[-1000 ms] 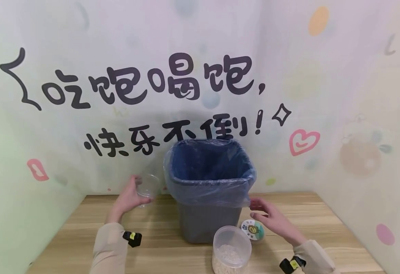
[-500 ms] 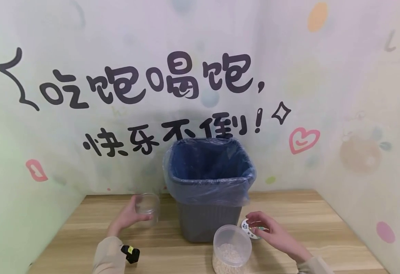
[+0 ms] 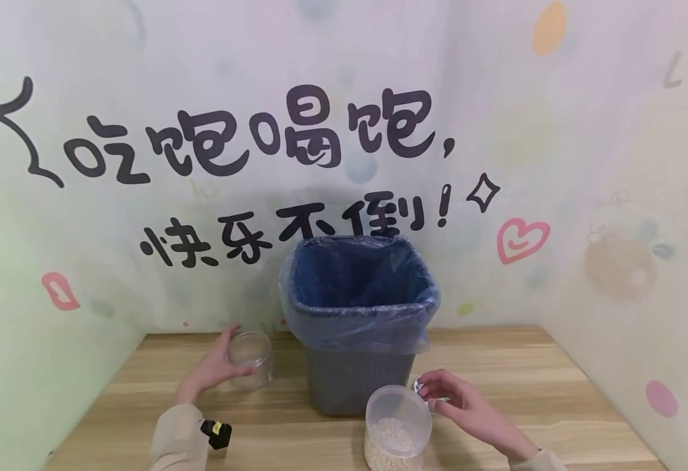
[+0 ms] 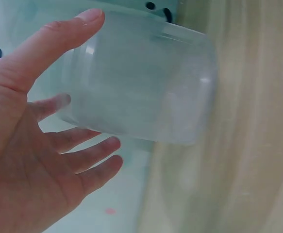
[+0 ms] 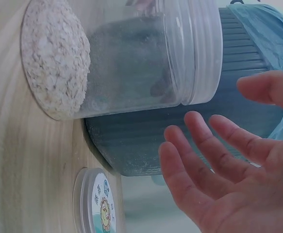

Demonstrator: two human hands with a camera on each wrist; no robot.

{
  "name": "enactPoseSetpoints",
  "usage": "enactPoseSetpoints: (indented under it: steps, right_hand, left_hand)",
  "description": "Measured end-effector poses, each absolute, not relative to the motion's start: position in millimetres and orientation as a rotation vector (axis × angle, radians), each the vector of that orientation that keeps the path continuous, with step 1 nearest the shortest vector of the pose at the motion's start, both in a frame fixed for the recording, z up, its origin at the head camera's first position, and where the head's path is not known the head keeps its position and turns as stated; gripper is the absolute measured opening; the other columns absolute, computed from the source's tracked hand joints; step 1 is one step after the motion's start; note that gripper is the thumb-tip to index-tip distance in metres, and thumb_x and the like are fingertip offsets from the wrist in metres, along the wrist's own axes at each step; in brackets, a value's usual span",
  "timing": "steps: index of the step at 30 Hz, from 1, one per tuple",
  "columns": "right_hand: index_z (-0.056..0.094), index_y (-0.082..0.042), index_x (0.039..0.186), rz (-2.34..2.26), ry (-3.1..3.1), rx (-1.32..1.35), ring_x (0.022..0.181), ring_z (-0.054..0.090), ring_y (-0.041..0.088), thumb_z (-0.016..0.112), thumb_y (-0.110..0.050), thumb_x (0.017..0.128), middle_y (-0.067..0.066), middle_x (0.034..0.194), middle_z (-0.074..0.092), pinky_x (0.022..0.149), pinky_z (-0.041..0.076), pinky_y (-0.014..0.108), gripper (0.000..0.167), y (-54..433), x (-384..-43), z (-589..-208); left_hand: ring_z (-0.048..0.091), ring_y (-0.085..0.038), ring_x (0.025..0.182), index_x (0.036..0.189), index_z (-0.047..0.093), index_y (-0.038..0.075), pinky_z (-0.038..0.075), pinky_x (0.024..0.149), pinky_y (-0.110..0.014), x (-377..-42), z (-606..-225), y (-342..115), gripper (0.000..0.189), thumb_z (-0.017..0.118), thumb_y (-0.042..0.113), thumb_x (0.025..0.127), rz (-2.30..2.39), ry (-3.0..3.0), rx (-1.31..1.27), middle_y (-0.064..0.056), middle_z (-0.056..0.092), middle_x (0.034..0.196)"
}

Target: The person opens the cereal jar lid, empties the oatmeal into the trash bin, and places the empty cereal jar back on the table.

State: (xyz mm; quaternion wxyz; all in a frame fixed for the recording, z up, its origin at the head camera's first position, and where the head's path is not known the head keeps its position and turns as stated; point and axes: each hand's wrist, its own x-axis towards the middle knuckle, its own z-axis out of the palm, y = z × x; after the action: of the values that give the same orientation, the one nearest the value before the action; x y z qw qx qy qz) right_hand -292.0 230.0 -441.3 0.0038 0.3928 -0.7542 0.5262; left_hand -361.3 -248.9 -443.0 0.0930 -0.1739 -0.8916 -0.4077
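Toward the left of the table [image 3: 296, 445], we are spreading our left hand [image 3: 211, 367] wide, thumb and fairly straight fingers loosely flanking an empty jar [image 3: 252, 361]; whether skin is touching plastic, we cannot tell. That jar is apparently standing upright, just right of the palm. Farther right, a lined bin [image 3: 360, 383] is standing between our hands. In front of its right side, an oat jar [image 3: 399, 400] is standing, long axis upright. It is sitting left of our right hand [image 3: 464, 404], clearly the nearer one. We are holding these fingers apart, gently bent and gripping nothing, tips near the rim but not touching. Past them, a round lid [image 5: 100, 206] is lying on the wood.
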Motion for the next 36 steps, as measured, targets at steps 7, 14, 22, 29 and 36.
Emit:
enactPoseSetpoints:
  steps: [7,14,22,29,36]
  right_hand:
    - [0.049,0.009,0.121,1.668,-2.362,1.223,0.100,0.060,0.017,0.049,0.004,0.097,0.020,0.108,0.061,0.081,0.054,0.033,0.024,230,-288,-442]
    - [0.051,0.002,0.123,1.610,-2.356,1.255,0.099,0.061,0.021,0.051,0.005,0.096,0.019,0.107,0.061,0.082,0.053,0.029,0.027,228,-289,-442]
    - [0.049,-0.001,0.127,1.509,-2.389,1.214,0.099,0.062,0.021,0.060,0.000,0.093,0.019,0.114,0.059,0.079,0.054,0.033,0.036,226,-283,-442]
    - [0.041,0.000,0.138,1.322,-2.483,1.180,0.104,0.059,0.031,0.071,-0.013,0.089,0.018,0.129,0.051,0.080,0.054,0.038,0.059,219,-271,-441]
    - [0.042,-0.013,0.142,1.070,-2.550,1.139,0.115,0.042,0.018,0.082,-0.040,0.075,0.005,0.132,0.044,0.073,0.051,0.035,0.082,208,-260,-434]
  left_hand:
    - [0.040,-0.052,0.121,0.137,0.035,-0.010,0.036,0.096,-0.064,-348,-425,-240,0.092,0.086,0.019,0.066,-1.002,-2.643,-0.592,-0.036,0.040,0.132]
    - [0.047,-0.049,0.115,0.134,0.042,-0.005,0.042,0.090,-0.063,-327,-409,-223,0.089,0.088,0.017,0.061,-0.876,-2.641,-0.720,-0.030,0.045,0.131]
    - [0.045,-0.049,0.118,0.135,0.041,-0.012,0.038,0.096,-0.062,-311,-408,-206,0.090,0.087,0.018,0.064,-0.907,-2.649,-0.854,-0.034,0.043,0.132]
    - [0.048,-0.044,0.117,0.132,0.045,-0.007,0.041,0.094,-0.058,-303,-419,-203,0.085,0.086,0.024,0.065,-0.809,-2.659,-1.008,-0.028,0.048,0.130]
    - [0.050,-0.040,0.115,0.130,0.046,-0.004,0.045,0.093,-0.050,-291,-424,-201,0.081,0.085,0.021,0.064,-0.706,-2.643,-1.091,-0.022,0.049,0.129]
